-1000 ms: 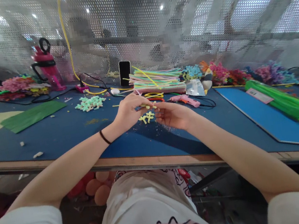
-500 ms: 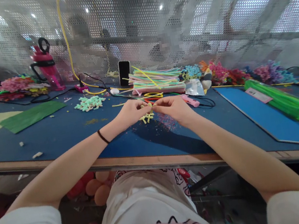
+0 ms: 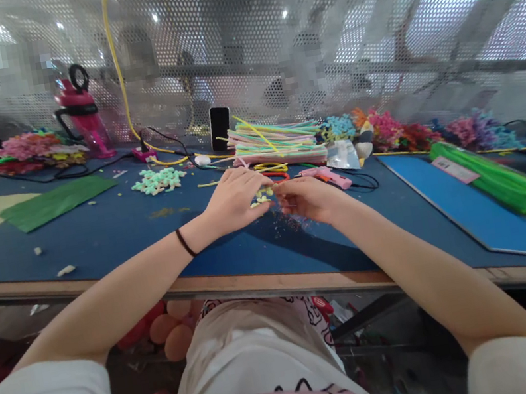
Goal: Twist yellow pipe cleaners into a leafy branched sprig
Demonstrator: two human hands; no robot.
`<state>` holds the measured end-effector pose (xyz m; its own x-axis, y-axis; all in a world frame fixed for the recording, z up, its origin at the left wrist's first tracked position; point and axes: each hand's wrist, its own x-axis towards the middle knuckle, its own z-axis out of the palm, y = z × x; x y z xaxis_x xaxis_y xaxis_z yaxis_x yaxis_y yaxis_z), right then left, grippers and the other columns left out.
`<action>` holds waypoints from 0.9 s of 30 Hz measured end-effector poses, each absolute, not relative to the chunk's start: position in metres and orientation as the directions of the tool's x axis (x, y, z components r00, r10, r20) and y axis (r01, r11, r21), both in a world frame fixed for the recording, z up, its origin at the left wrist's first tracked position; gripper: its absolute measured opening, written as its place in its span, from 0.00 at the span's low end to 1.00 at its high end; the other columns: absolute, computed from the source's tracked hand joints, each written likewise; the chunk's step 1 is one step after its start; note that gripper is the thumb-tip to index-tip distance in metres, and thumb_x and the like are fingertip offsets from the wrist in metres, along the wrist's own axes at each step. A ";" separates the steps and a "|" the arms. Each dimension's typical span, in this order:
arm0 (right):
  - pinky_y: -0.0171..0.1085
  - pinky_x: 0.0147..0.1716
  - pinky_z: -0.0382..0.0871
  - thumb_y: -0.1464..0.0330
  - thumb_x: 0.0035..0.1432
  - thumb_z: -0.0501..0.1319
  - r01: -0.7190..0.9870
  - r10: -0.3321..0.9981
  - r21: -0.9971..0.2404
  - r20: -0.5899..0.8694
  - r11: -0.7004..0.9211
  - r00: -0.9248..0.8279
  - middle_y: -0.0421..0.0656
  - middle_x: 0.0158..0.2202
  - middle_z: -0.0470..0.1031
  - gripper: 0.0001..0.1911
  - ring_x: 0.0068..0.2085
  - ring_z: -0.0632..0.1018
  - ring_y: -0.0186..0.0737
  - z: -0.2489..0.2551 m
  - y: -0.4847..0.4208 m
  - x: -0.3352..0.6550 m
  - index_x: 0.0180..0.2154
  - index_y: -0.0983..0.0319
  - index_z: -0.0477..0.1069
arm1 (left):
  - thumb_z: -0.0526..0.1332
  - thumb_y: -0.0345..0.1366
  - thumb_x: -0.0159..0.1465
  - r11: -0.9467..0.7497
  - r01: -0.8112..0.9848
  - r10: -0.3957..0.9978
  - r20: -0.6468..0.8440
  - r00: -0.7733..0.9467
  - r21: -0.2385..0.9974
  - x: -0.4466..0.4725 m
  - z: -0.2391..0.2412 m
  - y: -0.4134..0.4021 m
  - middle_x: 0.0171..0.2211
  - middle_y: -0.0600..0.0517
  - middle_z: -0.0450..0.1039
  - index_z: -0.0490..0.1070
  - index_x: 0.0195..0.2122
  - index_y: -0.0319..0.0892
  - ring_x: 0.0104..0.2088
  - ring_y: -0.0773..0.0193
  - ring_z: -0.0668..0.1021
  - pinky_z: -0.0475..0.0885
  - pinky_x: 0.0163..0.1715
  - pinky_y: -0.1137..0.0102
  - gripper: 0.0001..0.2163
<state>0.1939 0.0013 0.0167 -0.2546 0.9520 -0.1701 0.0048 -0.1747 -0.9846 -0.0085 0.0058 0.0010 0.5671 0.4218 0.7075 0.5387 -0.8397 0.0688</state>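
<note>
My left hand (image 3: 236, 200) hovers palm down over a small pile of pale yellow pipe-cleaner pieces (image 3: 263, 197), thumb apart from its stretched fingers. The hand partly hides the pile. Just to the right, my right hand (image 3: 309, 197) is closed, thumb and forefinger pinched at the pile's edge. What lies in that pinch is too small to make out. Behind the hands are a red and yellow loop of pipe cleaner (image 3: 272, 170) and a pink glue gun (image 3: 333, 178).
Long pastel pipe cleaners (image 3: 278, 140) are stacked at the back beside an upright phone (image 3: 220, 127). Mint-green pieces (image 3: 159, 180) lie to the left. A blue board (image 3: 457, 211) and a green bundle (image 3: 507, 183) are on the right. A pink bottle (image 3: 86, 122) stands back left.
The hands were together, pinching a small yellow piece between them. My left hand has since opened over the pile, and my right has moved slightly aside, its fingers curling in.
</note>
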 end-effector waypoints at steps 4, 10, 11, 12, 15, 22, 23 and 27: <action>0.34 0.26 0.62 0.62 0.39 0.75 0.010 0.953 -0.994 -0.105 -0.107 -0.285 0.38 0.23 0.69 0.14 0.25 0.68 0.30 0.020 -0.003 0.192 0.25 0.64 0.76 | 0.55 0.39 0.68 -0.833 0.553 0.392 0.738 0.549 0.032 -0.009 -0.003 0.012 0.38 0.48 0.80 0.76 0.41 0.43 0.41 0.58 0.76 0.65 0.47 0.61 0.11; 0.33 0.25 0.60 0.60 0.38 0.75 0.056 0.968 -0.998 0.002 0.017 -0.251 0.40 0.24 0.71 0.16 0.25 0.67 0.30 0.018 -0.003 0.192 0.25 0.63 0.76 | 0.56 0.41 0.68 -0.826 0.563 0.353 0.750 0.560 -0.032 -0.012 -0.002 0.014 0.37 0.48 0.80 0.77 0.41 0.44 0.39 0.59 0.77 0.65 0.46 0.62 0.11; 0.33 0.25 0.61 0.59 0.38 0.75 0.050 0.967 -0.999 -0.009 0.004 -0.253 0.40 0.24 0.71 0.16 0.26 0.67 0.31 0.018 -0.003 0.192 0.25 0.63 0.76 | 0.55 0.41 0.68 -0.822 0.568 0.350 0.751 0.559 -0.039 -0.012 -0.002 0.014 0.37 0.48 0.80 0.77 0.41 0.44 0.39 0.59 0.77 0.65 0.46 0.62 0.12; 0.33 0.25 0.61 0.59 0.38 0.75 0.046 0.966 -0.999 -0.017 -0.005 -0.257 0.40 0.24 0.71 0.16 0.26 0.68 0.31 0.017 -0.002 0.192 0.25 0.63 0.76 | 0.55 0.40 0.68 -0.821 0.570 0.353 0.753 0.555 -0.036 -0.011 -0.002 0.014 0.36 0.48 0.80 0.77 0.40 0.43 0.39 0.59 0.77 0.66 0.45 0.62 0.12; 0.33 0.25 0.61 0.59 0.39 0.74 0.077 0.966 -0.996 0.021 0.042 -0.259 0.40 0.26 0.72 0.15 0.26 0.67 0.31 0.017 -0.002 0.193 0.26 0.63 0.78 | 0.56 0.41 0.67 -0.830 0.553 0.412 0.746 0.523 0.071 -0.009 -0.001 0.013 0.31 0.48 0.79 0.77 0.35 0.42 0.34 0.60 0.77 0.67 0.38 0.65 0.13; 0.34 0.27 0.59 0.58 0.44 0.71 0.233 0.930 -0.920 0.250 0.315 -0.270 0.39 0.26 0.74 0.14 0.25 0.66 0.31 0.019 -0.005 0.192 0.28 0.62 0.79 | 0.61 0.42 0.61 -0.552 0.346 0.825 0.438 0.357 0.759 -0.002 0.006 0.007 0.23 0.50 0.77 0.74 0.24 0.40 0.23 0.68 0.72 0.65 0.25 0.72 0.14; 0.34 0.27 0.59 0.58 0.44 0.72 0.244 0.925 -0.910 0.267 0.334 -0.270 0.40 0.26 0.75 0.14 0.26 0.66 0.31 0.019 -0.006 0.191 0.29 0.62 0.79 | 0.61 0.42 0.61 -0.468 0.286 0.861 0.359 0.360 0.836 -0.002 0.005 0.007 0.22 0.50 0.76 0.74 0.23 0.40 0.22 0.68 0.72 0.66 0.24 0.72 0.14; 0.35 0.27 0.59 0.59 0.45 0.71 0.240 0.927 -0.912 0.271 0.334 -0.260 0.39 0.26 0.74 0.13 0.25 0.66 0.31 0.019 -0.005 0.192 0.29 0.62 0.78 | 0.59 0.42 0.62 -0.365 0.150 0.872 0.281 0.401 0.919 0.001 0.002 0.009 0.27 0.48 0.76 0.73 0.28 0.39 0.26 0.66 0.75 0.70 0.28 0.71 0.12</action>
